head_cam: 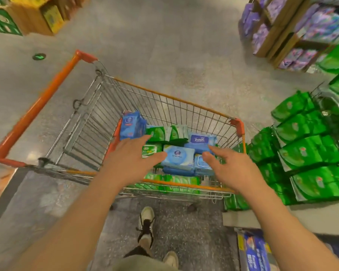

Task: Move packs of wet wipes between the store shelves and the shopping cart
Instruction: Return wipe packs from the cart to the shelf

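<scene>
A wire shopping cart [164, 102] with orange trim stands in front of me and holds several wet wipe packs. A light blue pack [178, 156] lies on top near the front, a darker blue pack [201, 140] sits behind it, and green packs [157, 133] lie around them. A blue pack [130, 125] leans upright at the basket's left side. My left hand [133, 157] hovers open over the left of the pile, fingers spread. My right hand [229, 165] hovers open to the right of the light blue pack. Neither hand holds anything.
Green packs [309, 153] fill the low shelf at the right, close to the cart's corner. Purple packs [294, 36] sit on a shelf at the far right. Cardboard boxes [33, 16] stand at the far left. My shoes [147, 225] are behind the cart on the grey floor.
</scene>
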### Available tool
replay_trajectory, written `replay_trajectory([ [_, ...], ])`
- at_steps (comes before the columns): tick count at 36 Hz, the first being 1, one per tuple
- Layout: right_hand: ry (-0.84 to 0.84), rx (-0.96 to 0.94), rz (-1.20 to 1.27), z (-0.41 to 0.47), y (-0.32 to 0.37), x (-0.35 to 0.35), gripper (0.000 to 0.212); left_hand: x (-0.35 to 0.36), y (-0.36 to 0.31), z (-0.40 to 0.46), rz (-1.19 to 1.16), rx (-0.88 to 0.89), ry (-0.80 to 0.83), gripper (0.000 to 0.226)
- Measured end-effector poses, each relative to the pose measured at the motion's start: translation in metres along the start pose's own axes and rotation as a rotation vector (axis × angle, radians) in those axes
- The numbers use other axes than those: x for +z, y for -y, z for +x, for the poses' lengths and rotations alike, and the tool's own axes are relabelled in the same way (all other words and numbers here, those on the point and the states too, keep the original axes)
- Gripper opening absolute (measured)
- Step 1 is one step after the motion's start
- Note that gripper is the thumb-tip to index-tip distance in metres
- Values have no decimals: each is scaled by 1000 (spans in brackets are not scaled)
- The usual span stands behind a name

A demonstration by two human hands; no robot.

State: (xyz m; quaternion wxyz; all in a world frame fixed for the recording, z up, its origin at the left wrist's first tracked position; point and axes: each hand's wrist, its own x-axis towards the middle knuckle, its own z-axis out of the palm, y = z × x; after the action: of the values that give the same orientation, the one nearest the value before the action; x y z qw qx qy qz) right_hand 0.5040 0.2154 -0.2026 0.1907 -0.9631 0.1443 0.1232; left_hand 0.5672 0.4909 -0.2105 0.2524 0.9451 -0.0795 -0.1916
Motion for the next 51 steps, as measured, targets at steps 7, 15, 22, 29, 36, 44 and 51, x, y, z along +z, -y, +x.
replay_trajectory([
  [7, 63, 75, 26, 42, 12, 1, 64, -7, 7, 60, -24, 17, 122, 90],
  [15, 131, 157, 103, 71, 9, 14, 60, -4, 9, 109, 41, 9, 244, 90],
  [22, 318, 285, 204, 108, -18, 47, 54, 36, 20, 144, 251, 4, 324, 91],
  [29, 500, 343, 192, 145, -67, 102, 56, 90, 30, 180, 467, -74, 531, 97],
  [36, 735, 435, 203, 187, -112, 176, 62, 171, 51, 215, 624, -75, 753, 92],
  [44, 823, 619, 324, 216, -144, 252, 94, 261, 77, 234, 651, -37, 884, 112],
  [51, 845, 686, 445, 225, -163, 293, 111, 305, 86, 240, 693, -21, 833, 135],
])
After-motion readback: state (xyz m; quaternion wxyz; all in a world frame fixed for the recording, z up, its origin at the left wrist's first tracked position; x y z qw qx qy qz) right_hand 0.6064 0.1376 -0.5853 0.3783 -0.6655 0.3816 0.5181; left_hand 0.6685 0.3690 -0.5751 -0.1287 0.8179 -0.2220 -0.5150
